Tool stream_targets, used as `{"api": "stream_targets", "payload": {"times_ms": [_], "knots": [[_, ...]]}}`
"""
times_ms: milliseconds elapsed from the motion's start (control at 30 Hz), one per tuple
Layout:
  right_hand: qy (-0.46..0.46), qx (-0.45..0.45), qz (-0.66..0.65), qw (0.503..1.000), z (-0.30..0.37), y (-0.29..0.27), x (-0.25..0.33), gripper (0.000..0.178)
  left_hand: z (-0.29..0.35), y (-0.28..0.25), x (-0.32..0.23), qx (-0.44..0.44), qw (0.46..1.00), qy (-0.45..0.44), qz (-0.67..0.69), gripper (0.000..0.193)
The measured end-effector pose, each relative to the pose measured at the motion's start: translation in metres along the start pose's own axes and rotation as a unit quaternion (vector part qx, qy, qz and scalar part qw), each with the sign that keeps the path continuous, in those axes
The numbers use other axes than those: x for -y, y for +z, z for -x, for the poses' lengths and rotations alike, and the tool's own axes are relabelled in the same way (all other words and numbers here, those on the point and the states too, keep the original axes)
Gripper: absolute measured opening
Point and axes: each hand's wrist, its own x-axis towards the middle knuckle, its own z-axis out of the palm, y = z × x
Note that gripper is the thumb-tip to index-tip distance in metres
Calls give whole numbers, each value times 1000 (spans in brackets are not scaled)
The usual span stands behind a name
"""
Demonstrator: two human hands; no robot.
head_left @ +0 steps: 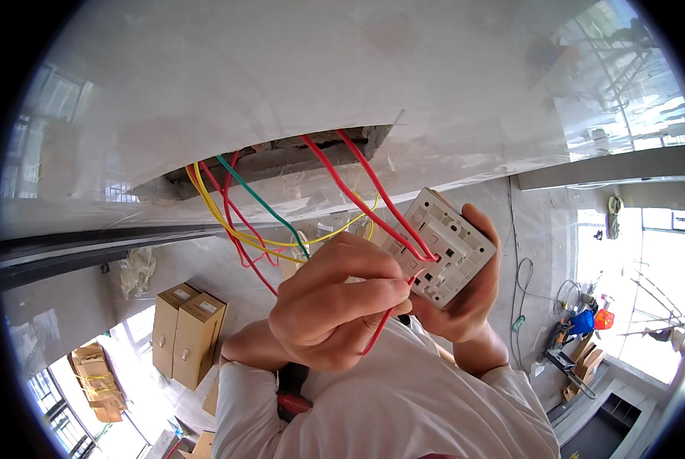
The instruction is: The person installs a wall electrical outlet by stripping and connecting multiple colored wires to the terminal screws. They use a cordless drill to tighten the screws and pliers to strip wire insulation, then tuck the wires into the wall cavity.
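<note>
My right hand [478, 306] grips a white wall switch plate [465, 256] from behind and along its edge, its back with the terminals facing up. Two thick red wires [335, 177] run from the wall opening [292, 170] to the plate and end at its terminals. Between thumb and fingers, my left hand [331, 302] pinches another red wire [376, 334]. The tip of that wire is close to the terminals; whether it sits inside one I cannot tell. Yellow wires [214, 205], a green wire [262, 200] and more red wires hang from the opening's left part.
The glossy grey wall [296, 69] is right in front of my hands. Cardboard boxes [193, 329] stand on the floor at the left. To the right lie a cable [515, 279], a blue bucket [582, 322] and a red container [604, 318].
</note>
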Motion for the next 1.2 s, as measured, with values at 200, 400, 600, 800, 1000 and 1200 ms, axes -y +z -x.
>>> {"api": "stream_targets", "payload": {"times_ms": [200, 400, 600, 800, 1000, 1200], "knots": [[-27, 2, 34, 999, 0, 2, -3, 104, 1, 14, 5, -34, 999, 41, -6, 41], [-32, -4, 15, 999, 3, 5, -3, 103, 0, 13, -2, -6, 993, 75, -87, 43], [-41, -40, 40, 998, 4, 10, -4, 103, 5, 14, 1, 0, 987, 101, -122, 41], [-45, -31, 20, 998, 7, 14, -5, 103, 6, 13, -2, -6, 986, 97, -138, 42], [-66, -22, 30, 997, 10, 17, -7, 103, 4, 8, -18, 11, 983, 10, -181, 38], [-60, -11, 82, 995, 7, 14, -3, 104, 1, 18, -9, -72, 984, -43, -159, 29]]}}
